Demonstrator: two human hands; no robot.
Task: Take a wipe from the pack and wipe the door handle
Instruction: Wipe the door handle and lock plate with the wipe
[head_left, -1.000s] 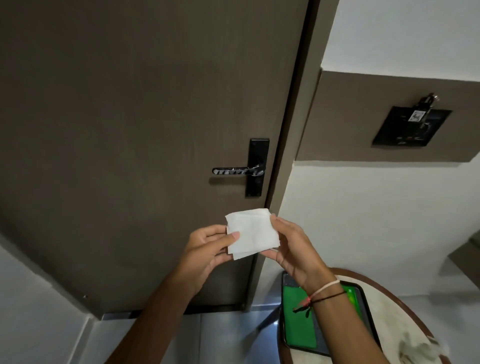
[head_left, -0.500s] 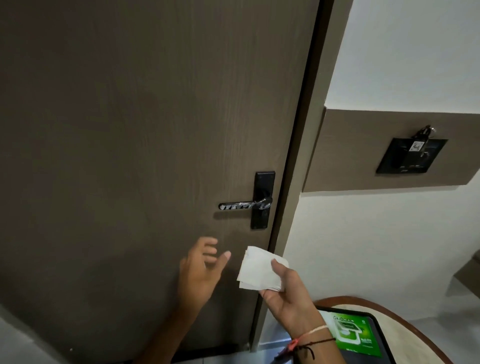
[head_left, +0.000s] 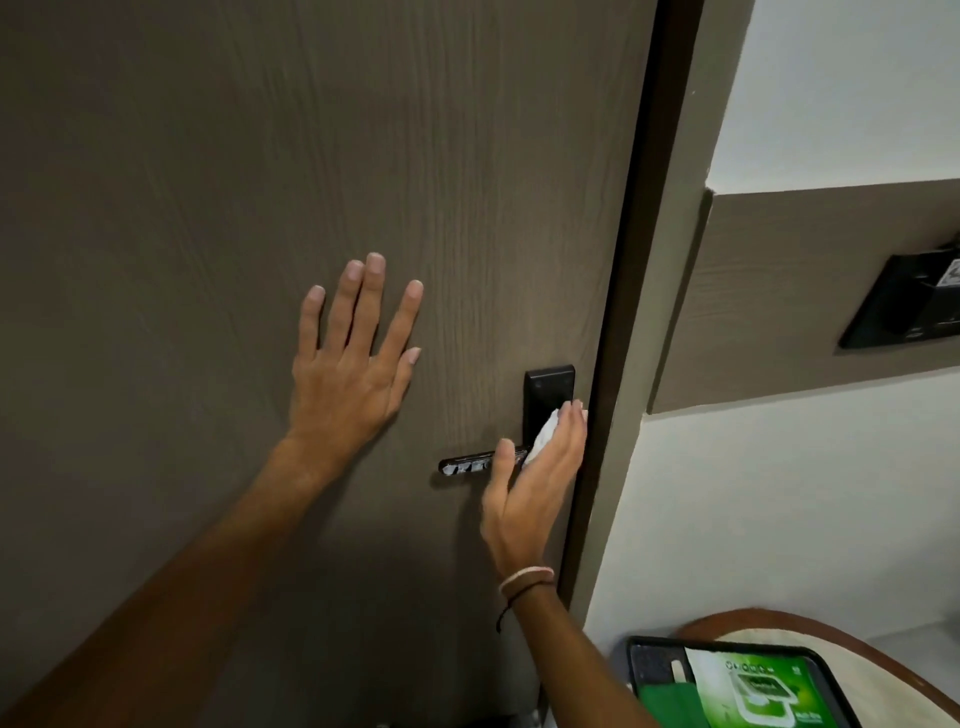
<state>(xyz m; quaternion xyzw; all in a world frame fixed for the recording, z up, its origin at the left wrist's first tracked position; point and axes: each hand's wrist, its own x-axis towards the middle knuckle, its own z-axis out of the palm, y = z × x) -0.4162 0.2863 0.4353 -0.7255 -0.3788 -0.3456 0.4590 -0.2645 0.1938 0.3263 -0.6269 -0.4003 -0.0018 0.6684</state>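
Note:
A dark brown door fills the view. Its metal lever handle sticks out leftward from a black lock plate. My right hand presses a white wipe against the inner end of the handle and the plate; only a small part of the wipe shows past my fingers. My left hand lies flat on the door with fingers spread, up and left of the handle, holding nothing. The green wipe pack lies on a black tray at the bottom right.
The door frame runs down just right of the lock plate. A black card holder is mounted on a brown wall panel at right. A round table with a wooden rim carries the tray.
I have come closer to the door. My right hand carried the wipe up onto the handle. My left hand let go of the wipe and went flat against the door.

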